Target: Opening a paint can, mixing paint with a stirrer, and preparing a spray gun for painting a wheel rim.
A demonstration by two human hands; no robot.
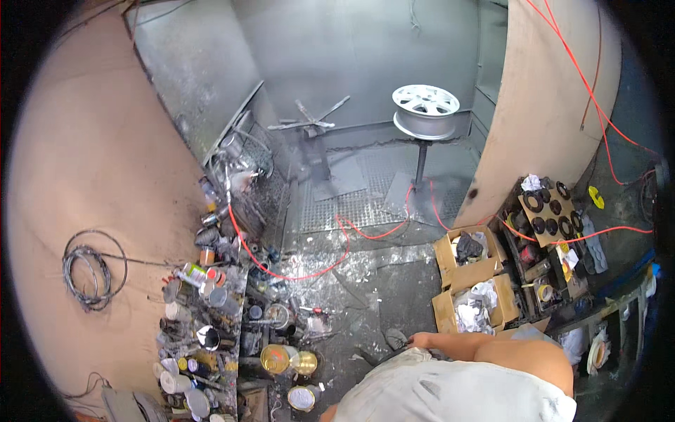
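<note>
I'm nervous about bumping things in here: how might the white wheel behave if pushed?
Bare of any tyre, the wheel looks like rigid metal and probably wouldn't flex. Perched on one slim post, it could tip if pushed at its rim. Its round outline suggests it might roll if it landed on edge.

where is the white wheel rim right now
In the head view, the white wheel rim is right of centre in the upper part, on top of a dark stand, in front of the grey wall.

pale, dark-marked top [457, 390]
</note>
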